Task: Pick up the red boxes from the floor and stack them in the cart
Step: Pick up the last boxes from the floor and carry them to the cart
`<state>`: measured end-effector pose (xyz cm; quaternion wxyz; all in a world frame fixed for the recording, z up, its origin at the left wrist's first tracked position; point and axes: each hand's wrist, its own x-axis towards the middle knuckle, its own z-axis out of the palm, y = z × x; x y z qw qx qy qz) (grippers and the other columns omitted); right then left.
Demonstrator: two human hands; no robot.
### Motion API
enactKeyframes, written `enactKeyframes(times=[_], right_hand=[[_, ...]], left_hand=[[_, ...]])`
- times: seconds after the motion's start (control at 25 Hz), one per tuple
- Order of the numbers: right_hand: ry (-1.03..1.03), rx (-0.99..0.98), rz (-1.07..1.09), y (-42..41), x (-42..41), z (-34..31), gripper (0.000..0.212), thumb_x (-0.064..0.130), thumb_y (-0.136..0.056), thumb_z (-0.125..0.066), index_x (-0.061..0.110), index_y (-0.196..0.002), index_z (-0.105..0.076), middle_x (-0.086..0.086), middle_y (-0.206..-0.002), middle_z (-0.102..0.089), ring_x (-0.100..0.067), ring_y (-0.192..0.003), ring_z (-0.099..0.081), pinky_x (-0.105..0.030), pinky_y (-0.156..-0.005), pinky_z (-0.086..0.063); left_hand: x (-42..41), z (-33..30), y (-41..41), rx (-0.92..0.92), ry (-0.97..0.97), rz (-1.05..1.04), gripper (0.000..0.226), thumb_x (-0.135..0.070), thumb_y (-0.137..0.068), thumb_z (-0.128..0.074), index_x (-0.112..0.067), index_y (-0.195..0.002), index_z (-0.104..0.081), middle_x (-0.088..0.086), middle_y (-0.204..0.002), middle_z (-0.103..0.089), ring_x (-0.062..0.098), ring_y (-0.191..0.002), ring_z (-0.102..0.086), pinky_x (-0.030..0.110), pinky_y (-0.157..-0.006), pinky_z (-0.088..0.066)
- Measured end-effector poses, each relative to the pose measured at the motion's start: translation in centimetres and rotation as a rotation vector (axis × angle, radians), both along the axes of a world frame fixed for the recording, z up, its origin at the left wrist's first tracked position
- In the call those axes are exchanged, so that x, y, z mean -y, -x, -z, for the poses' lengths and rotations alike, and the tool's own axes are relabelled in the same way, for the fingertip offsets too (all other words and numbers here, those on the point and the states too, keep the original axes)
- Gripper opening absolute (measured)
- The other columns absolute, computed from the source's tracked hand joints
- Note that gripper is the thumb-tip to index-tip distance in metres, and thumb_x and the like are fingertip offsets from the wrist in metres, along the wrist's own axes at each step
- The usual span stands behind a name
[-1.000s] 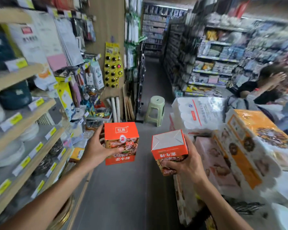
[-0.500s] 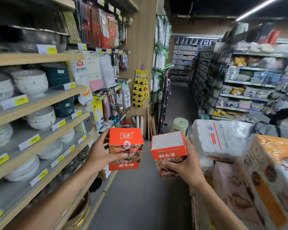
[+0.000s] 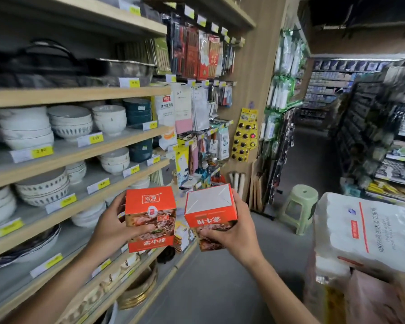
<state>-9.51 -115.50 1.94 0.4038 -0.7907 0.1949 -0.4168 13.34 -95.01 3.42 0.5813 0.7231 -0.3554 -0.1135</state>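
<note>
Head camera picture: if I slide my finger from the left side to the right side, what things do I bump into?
Stacked white bowls → left hand → upright red box → upside-down red box → right hand → green stool → big white wrapped pack.

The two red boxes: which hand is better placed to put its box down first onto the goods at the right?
Probably the right hand: its red box is nearer the white pack. The left hand is beside the shelves.
</note>
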Motion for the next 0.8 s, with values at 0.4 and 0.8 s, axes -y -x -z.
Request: enactKeyframes(times=[0.4,0.8], right_hand=[[0.010,0.001,-0.213,-9.3,-7.5,-0.7,0.124,0.049,-0.051,-0.099,0.042,-0.154,-0.030,0.014,-0.142,-0.045,-0.005,-0.133,-0.047,-0.035,-0.112,-0.045],[-0.054,0.025,-0.616,-23.9,-27.7,-1.3,0.129,0.032,-0.054,-0.103,0.051,-0.154,-0.024,0.008,-0.153,-0.042,-0.002,-0.135,-0.049,-0.029,-0.105,-0.051]], left_hand=[[-12.6,-0.7,-4.2,0.017,0.065,-0.218,0.099,-0.020,-0.047,-0.100,-0.029,-0.135,-0.054,-0.014,-0.114,-0.073,0.005,-0.101,-0.071,0.022,-0.083,-0.056],[-37.8,-0.7,-8.9,-0.012,0.106,-0.517,0.108,-0.012,-0.053,-0.098,-0.028,-0.146,-0.045,-0.009,-0.121,-0.069,-0.004,-0.102,-0.068,0.018,-0.082,-0.058]])
